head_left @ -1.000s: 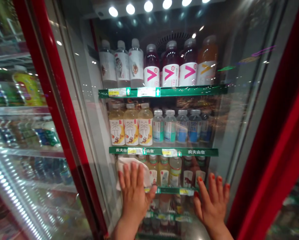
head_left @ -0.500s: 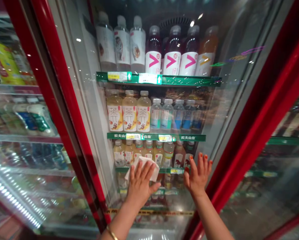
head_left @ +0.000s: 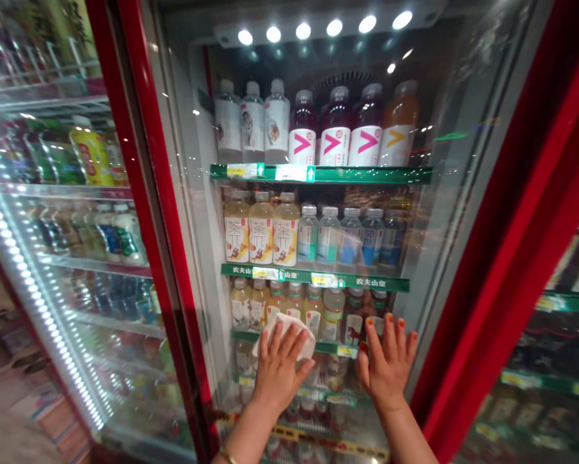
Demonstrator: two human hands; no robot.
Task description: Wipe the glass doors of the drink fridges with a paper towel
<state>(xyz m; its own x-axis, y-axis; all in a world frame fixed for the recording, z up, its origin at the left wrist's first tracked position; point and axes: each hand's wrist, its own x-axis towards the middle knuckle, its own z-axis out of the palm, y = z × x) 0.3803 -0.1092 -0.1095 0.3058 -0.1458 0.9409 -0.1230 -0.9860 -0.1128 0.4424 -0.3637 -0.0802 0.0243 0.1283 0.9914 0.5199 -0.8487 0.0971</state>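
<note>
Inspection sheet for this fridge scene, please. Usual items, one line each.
Surface: glass door of a red-framed drinks fridge, smeared with reflections.
Things: white cloth pressed against the glass.
Clutter: tea bottles, water bottles and purple-capped drink bottles on green-edged shelves behind the glass.
Hands: left hand flat over the cloth; right hand flat on the glass, fingers spread, nails painted red.
Cables: nothing seen.
Surroundings: neighbouring glass-door fridge with a lit LED strip on the left; another fridge on the right.
</note>
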